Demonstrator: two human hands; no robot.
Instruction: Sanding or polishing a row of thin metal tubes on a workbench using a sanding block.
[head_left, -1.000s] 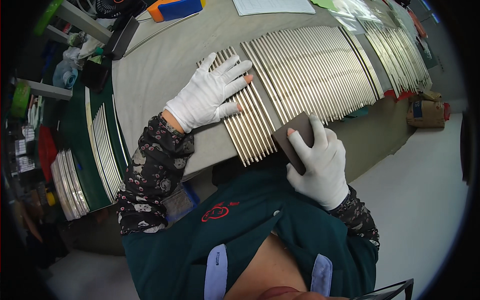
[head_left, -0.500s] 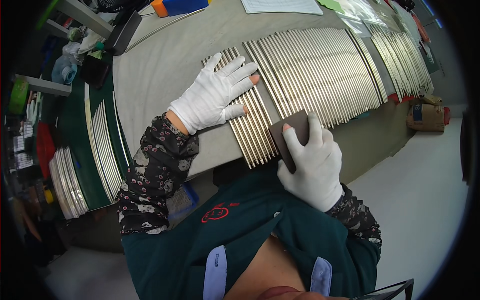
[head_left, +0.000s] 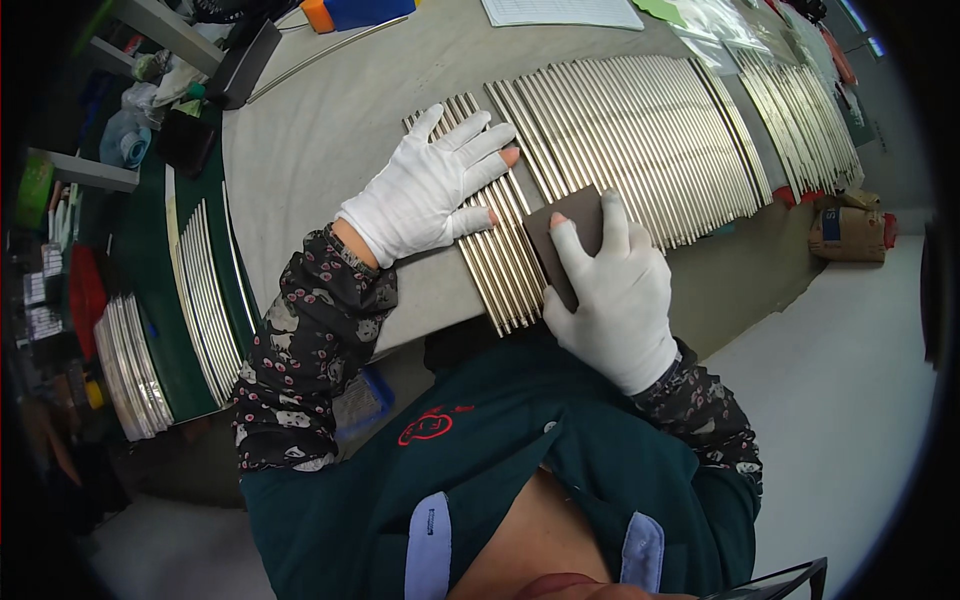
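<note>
Left hand (head_left: 425, 190) flat, fingers spread, pinning metal rods (head_left: 500, 235) on tabletop (head_left: 330, 130). Right hand (head_left: 615, 295) grips dark pad (head_left: 565, 235) at rods' near ends; rods run away from body.

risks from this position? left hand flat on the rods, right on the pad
1. The metal rods lie loose, side by side, and their near ends overhang the table edge; a push from the dark pad could roll or slide some off.
2. Fingertips of the left hand poke bare through the glove, so rod ends might nick them.
3. The right hand presses near the rod ends, which could tip them.
</note>
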